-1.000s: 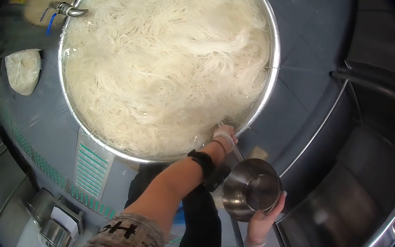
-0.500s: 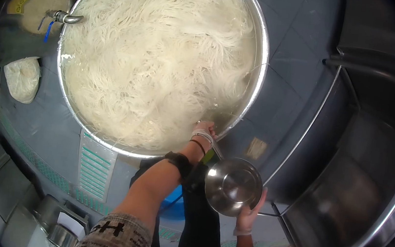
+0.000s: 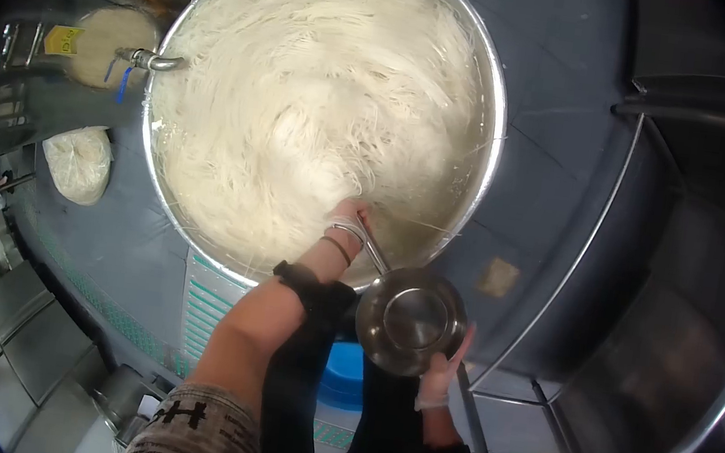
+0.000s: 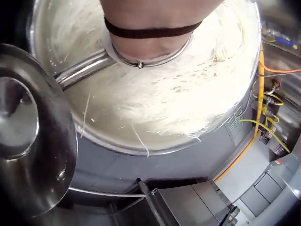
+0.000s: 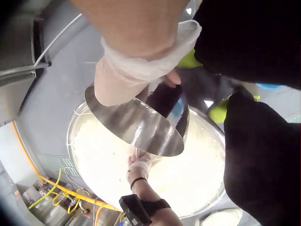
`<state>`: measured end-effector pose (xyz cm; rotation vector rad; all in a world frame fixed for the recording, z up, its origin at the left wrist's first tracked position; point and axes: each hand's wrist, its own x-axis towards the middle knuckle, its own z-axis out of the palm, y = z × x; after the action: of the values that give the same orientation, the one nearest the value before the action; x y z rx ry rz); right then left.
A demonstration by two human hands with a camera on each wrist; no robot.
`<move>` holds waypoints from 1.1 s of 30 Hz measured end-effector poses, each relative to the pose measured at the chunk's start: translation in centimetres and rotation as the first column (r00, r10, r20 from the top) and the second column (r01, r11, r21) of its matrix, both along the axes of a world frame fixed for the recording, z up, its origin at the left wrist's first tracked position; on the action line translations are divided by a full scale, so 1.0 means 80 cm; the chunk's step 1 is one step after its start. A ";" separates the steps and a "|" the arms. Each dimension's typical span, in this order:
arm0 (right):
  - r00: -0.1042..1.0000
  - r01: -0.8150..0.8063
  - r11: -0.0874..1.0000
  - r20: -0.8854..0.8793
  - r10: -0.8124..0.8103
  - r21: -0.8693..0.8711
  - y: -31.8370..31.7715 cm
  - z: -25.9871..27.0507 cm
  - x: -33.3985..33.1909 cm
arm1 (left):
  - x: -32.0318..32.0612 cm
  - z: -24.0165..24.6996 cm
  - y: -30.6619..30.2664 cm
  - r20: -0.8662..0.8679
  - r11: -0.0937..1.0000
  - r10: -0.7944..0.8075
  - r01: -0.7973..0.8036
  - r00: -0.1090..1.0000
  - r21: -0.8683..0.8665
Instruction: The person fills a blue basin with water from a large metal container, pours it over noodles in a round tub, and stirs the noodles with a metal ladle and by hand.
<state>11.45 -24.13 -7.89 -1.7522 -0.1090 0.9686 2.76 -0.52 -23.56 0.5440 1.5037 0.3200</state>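
Observation:
A large round metal vat holds thin white noodles in cloudy water. My left hand, in a clear glove, grips the long handle of a steel dipper, low over the noodles near the vat's near side. The dipper's round bowl hangs outside the near rim, overlapping it in the head view. Gloved too, my right hand holds the bowl's edge, fingers stretched along its side and thumb against it. In the right wrist view the bowl is tilted; part of the hand is hidden behind the glove cuff.
A metal tap reaches over the vat's left rim. A bag of white stuff lies on the floor to the left. Behind my legs is a blue tub. Dark metal equipment lines the right, with a rail before it.
My left hand has moved inward from the vat's right near edge, over the noodles. The dipper's bowl has come left with both hands and turned. The noodles have swirled into a new pattern.

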 end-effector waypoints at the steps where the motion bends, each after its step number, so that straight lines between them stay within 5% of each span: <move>1: 0.999 0.011 0.999 -0.035 -0.009 0.048 0.011 -0.006 -0.004 | -0.008 0.003 0.017 0.020 0.993 0.103 -0.101 0.994 -0.063; 5: 0.999 -0.021 0.998 -0.046 0.023 0.060 0.042 -0.006 -0.021 | -0.034 0.033 0.064 0.031 0.816 0.512 -0.475 0.858 -0.331; 12: 0.984 -0.171 0.983 0.054 0.168 0.062 0.035 0.047 -0.013 | -0.068 0.108 0.033 0.054 0.640 0.734 -0.663 0.677 -0.389; 17: 0.873 -0.475 0.878 0.158 0.462 0.062 0.037 0.122 -0.007 | -0.087 0.143 -0.001 0.083 0.613 0.767 -0.688 0.636 -0.390; 23: 0.794 -0.558 0.826 0.237 0.560 -0.080 0.014 0.208 0.011 | -0.058 0.188 -0.051 0.103 0.516 0.831 -0.687 0.547 -0.512; 25: 0.641 -0.643 0.710 0.305 0.704 -0.288 0.020 0.261 0.031 | -0.039 0.195 -0.081 0.205 0.578 0.803 -0.646 0.560 -0.498; 27: 0.664 -0.617 0.723 0.287 0.691 -0.311 0.014 0.298 0.049 | -0.003 0.219 -0.100 0.124 0.457 0.855 -0.617 0.504 -0.640; 30: 0.680 -0.526 0.740 0.314 0.662 -0.419 -0.021 0.341 0.082 | 0.054 0.230 -0.146 0.230 0.517 0.820 -0.505 0.525 -0.691; 32: 0.499 -0.528 0.651 0.421 0.757 -0.545 -0.025 0.371 0.100 | 0.104 0.242 -0.152 0.272 0.552 0.782 -0.420 0.561 -0.721; 33: 0.566 -0.457 0.684 0.408 0.717 -0.568 -0.028 0.371 0.098 | 0.126 0.239 -0.153 0.302 0.562 0.766 -0.365 0.567 -0.742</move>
<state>19.29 -26.37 21.76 -2.4509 -1.0814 0.8838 12.83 -12.73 -4.43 -0.6269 0.9999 0.4604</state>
